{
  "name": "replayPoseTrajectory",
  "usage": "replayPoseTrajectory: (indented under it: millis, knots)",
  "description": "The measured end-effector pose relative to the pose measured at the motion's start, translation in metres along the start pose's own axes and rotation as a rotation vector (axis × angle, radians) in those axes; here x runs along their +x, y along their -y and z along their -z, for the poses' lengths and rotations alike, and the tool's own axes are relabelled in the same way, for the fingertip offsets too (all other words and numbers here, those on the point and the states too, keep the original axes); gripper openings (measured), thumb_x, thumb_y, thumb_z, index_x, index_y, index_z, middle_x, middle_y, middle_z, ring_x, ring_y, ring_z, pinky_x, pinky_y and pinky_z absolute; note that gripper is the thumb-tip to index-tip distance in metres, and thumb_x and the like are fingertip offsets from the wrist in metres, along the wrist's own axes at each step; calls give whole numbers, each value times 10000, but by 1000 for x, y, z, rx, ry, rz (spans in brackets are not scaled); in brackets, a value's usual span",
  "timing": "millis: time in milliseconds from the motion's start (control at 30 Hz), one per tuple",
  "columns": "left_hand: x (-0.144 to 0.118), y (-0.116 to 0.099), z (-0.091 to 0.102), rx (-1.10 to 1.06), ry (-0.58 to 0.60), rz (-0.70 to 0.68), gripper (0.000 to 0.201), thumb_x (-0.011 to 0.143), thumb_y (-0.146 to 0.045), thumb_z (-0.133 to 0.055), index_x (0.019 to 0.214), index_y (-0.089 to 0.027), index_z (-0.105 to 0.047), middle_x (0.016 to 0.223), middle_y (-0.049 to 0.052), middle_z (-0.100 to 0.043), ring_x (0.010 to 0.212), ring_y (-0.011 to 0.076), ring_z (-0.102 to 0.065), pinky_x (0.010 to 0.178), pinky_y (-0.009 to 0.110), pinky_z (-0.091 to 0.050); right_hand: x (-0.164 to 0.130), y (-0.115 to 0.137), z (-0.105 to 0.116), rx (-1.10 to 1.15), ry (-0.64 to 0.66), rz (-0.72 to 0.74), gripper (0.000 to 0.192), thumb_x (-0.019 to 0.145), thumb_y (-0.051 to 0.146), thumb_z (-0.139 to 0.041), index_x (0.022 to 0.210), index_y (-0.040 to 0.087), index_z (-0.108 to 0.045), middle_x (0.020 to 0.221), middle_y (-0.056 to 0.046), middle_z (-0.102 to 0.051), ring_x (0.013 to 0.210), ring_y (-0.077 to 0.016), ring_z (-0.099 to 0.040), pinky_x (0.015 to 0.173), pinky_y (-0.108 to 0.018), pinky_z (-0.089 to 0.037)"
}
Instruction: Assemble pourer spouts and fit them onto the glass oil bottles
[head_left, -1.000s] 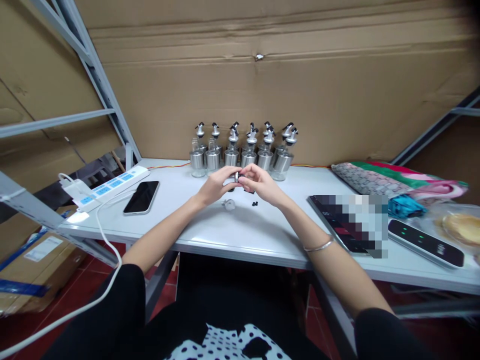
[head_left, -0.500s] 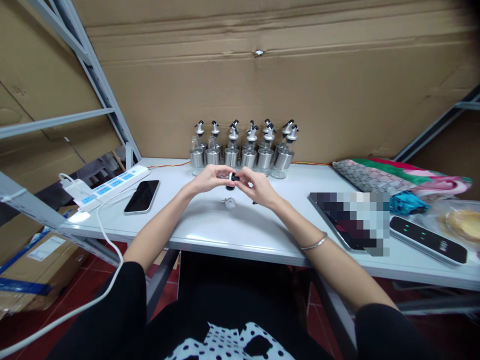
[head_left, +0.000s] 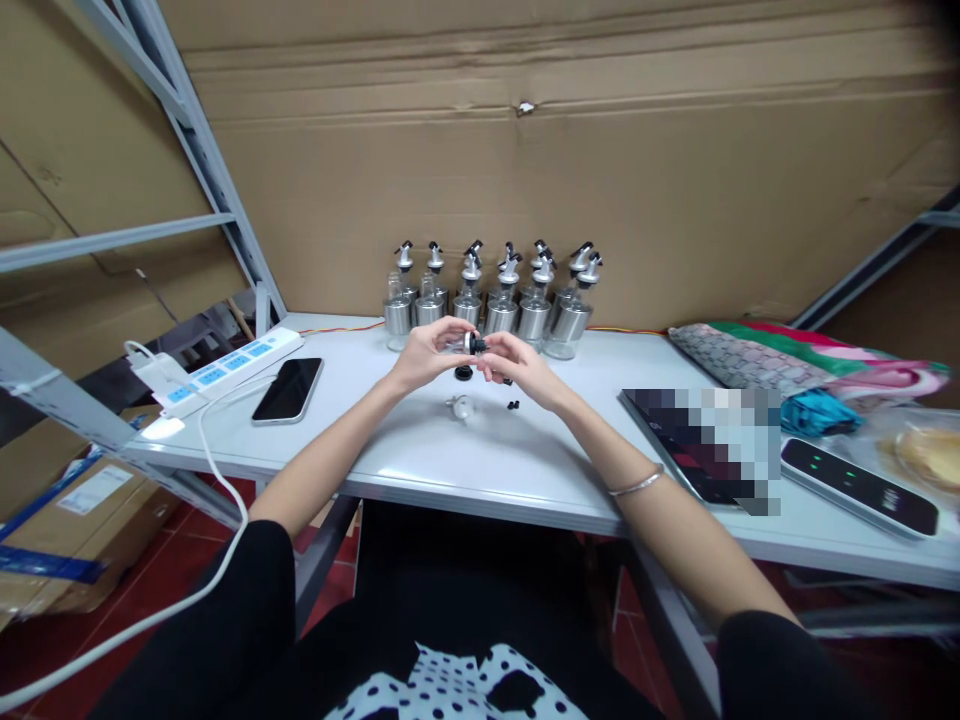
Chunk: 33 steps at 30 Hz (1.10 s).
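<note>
Over the middle of the table, my left hand [head_left: 422, 358] is closed on a small bottle pourer part [head_left: 470, 343], pale with a black ribbed stopper end pointing right. The fingers of my right hand [head_left: 529, 371] pinch around that black end, so its tip is partly hidden. Just under the hands lies a round black piece [head_left: 463, 374]. Closer to me sits a small pale, see-through part [head_left: 463, 407], and right of it are small black bits [head_left: 513, 405]. Behind my hands stand several glass-and-steel bottles [head_left: 534, 318] with silver-and-black pourers.
On the left lie a phone [head_left: 289, 390] and a white power strip [head_left: 232, 372] whose cable hangs over the edge. To the right are a tablet, partly blurred, a black-topped device [head_left: 859, 485] and a colourful cloth bag [head_left: 802, 355]. Cardboard [head_left: 480, 180] backs the table.
Both hands have shifted slightly right and up with the pourer part. The round black piece and small black bits on the table now show more clearly below them.
</note>
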<state>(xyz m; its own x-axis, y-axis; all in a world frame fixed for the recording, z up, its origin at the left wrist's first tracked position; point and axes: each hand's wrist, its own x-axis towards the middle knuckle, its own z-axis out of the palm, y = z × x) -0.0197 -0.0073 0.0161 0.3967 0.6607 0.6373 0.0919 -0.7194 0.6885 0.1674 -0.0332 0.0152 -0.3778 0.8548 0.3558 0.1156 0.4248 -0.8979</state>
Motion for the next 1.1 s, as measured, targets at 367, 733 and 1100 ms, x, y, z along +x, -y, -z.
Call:
replayPoseTrajectory:
  millis: [367,733,1100]
  knots:
    - [-4,5,-3,451,-9,-494,288,812,-335,-672,1013,-149,-581,982,103,-659,934,176,-637,808,300,-516,-1,9,-4,201,-8,-47,398,694,518,-692,742,192,-469,499,81,-492,449,-60,-394,445,-211,-276]
    - [2,-9,5,170,110,-78,424,632,-403,-797,879,-100,-632,815,59,-672,736,145,-634,738,279,-531,0,8,-4,9,-88,56,304,637,388,-716,738,185,-514,598,38,-544,524,-85,-459,486,-224,-362]
    - [5,-18,10,-209,233,375,478,459,-293,-870,799,-97,-598,736,26,-660,685,136,-625,691,295,-495,-8,14,3,-504,-1,363,99,768,268,-607,782,192,-545,642,7,-572,577,-120,-534,580,-241,-464]
